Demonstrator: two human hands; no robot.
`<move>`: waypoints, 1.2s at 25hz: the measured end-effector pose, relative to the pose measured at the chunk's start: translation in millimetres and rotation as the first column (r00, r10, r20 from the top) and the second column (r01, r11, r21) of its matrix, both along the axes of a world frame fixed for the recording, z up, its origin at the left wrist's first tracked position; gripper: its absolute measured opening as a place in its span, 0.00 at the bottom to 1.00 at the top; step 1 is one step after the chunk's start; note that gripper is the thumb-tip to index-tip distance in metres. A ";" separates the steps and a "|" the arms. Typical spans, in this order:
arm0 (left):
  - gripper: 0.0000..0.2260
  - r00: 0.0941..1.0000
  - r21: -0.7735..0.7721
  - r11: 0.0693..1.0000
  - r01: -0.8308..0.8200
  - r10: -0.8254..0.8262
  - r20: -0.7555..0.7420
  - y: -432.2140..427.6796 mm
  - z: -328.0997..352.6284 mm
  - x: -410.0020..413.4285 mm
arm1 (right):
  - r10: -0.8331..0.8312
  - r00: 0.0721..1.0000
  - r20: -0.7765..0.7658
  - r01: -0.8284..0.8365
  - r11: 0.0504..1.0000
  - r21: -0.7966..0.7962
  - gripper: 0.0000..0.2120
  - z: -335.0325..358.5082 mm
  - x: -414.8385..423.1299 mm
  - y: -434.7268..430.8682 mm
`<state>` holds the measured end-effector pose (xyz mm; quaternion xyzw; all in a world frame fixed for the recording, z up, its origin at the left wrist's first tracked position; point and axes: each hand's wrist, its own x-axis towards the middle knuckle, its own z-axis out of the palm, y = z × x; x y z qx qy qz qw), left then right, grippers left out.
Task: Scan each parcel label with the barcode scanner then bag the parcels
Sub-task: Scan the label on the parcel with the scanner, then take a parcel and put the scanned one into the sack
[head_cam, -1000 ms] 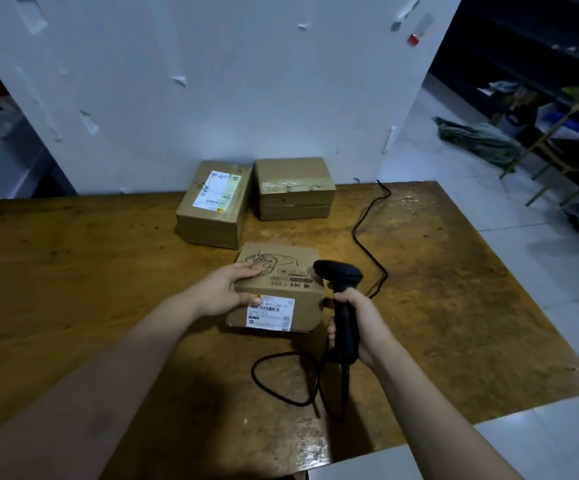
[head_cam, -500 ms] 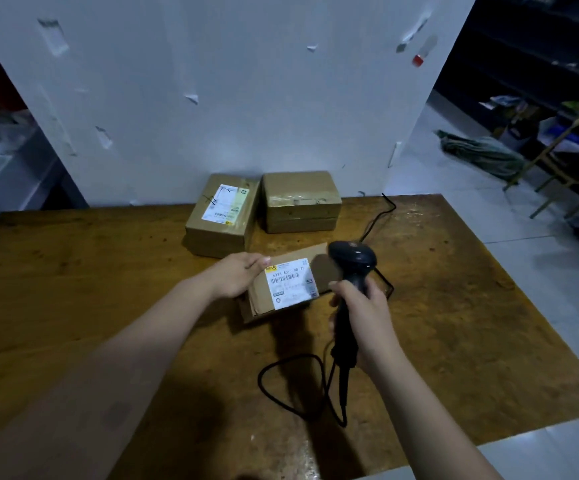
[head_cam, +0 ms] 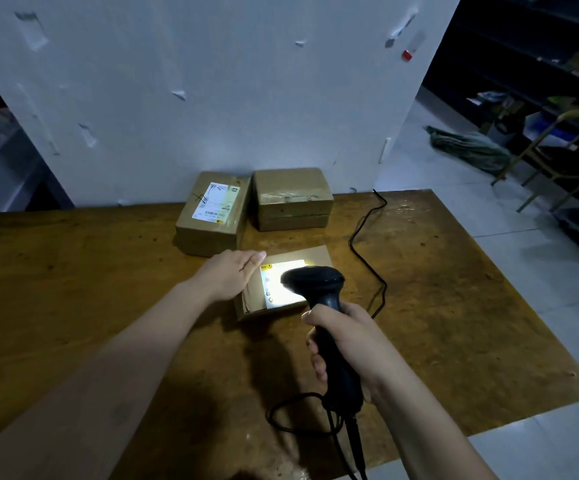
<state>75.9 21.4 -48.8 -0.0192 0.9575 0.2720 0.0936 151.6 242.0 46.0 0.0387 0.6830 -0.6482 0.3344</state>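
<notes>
A small cardboard parcel (head_cam: 319,258) lies on the wooden table (head_cam: 73,289) with its white label (head_cam: 274,289) facing up and lit bright. My left hand (head_cam: 227,275) rests flat with straight fingers on the parcel's left end. My right hand (head_cam: 347,341) grips the handle of a black barcode scanner (head_cam: 315,282), whose head hovers over the label and hides part of it. Two more cardboard parcels stand at the back by the wall: one with a label on top (head_cam: 212,213), one plain and taped (head_cam: 291,199).
The scanner's black cable (head_cam: 367,233) runs across the table to the back right and loops near the front edge (head_cam: 281,417). A white wall stands behind the table. To the right are tiled floor, a yellow-framed chair (head_cam: 558,161) and dark shelves.
The near parcel was tipped so its label faces up and now lies flat. The scanner moved over the label, which is now lit. My left hand went from gripping to resting flat.
</notes>
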 end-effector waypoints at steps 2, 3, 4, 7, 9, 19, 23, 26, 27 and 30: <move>0.26 1.000 -0.025 1.000 0.011 -0.011 -0.012 0.3 0.1 0.2 | 0.028 1.000 -0.009 -0.028 1.000 0.007 0.06 3.7 1.0 0.1; 0.26 1.000 -0.027 1.000 0.014 -0.015 -0.015 0.1 -0.1 0.2 | 0.043 0.999 -0.011 -0.043 0.999 0.012 0.07 5.0 1.6 0.2; 0.26 1.000 -0.029 0.999 0.016 -0.016 -0.015 0.2 -0.1 0.4 | 0.054 0.998 -0.011 -0.054 0.998 0.015 0.07 6.3 2.2 0.6; 0.26 1.000 -0.045 0.999 0.019 -0.020 -0.012 1.4 0.2 1.6 | 0.070 0.998 -0.006 -0.070 0.997 0.020 0.07 8.8 3.3 1.7; 0.25 1.000 -0.062 0.998 0.025 -0.025 -0.006 2.9 1.9 2.6 | 0.076 0.997 -0.011 -0.076 0.997 0.015 0.06 10.9 3.9 2.2; 0.27 1.000 0.009 1.000 -0.005 0.005 -0.007 0.2 2.0 6.1 | 0.110 0.994 -0.007 -0.110 0.993 -0.042 0.07 33.4 14.1 11.1; 0.23 1.000 0.012 1.000 -0.010 0.010 -0.027 2.3 4.6 9.2 | 0.101 0.995 0.026 -0.101 0.995 -0.019 0.07 37.4 16.0 10.4; 0.21 1.000 0.043 0.999 -0.012 0.012 -0.004 3.0 9.1 13.1 | -0.049 0.987 -0.151 0.079 0.977 0.198 0.10 8.2 7.5 9.2; 0.20 1.000 0.067 0.998 -0.016 0.016 0.006 0.1 8.9 15.1 | -0.100 0.955 -0.279 0.182 0.941 0.286 0.10 -5.9 2.5 8.8; 0.16 0.997 0.172 0.982 -0.073 0.068 0.034 -10.7 5.7 26.8 | -0.132 0.879 -0.459 0.346 0.838 0.422 0.14 -60.0 -21.1 17.5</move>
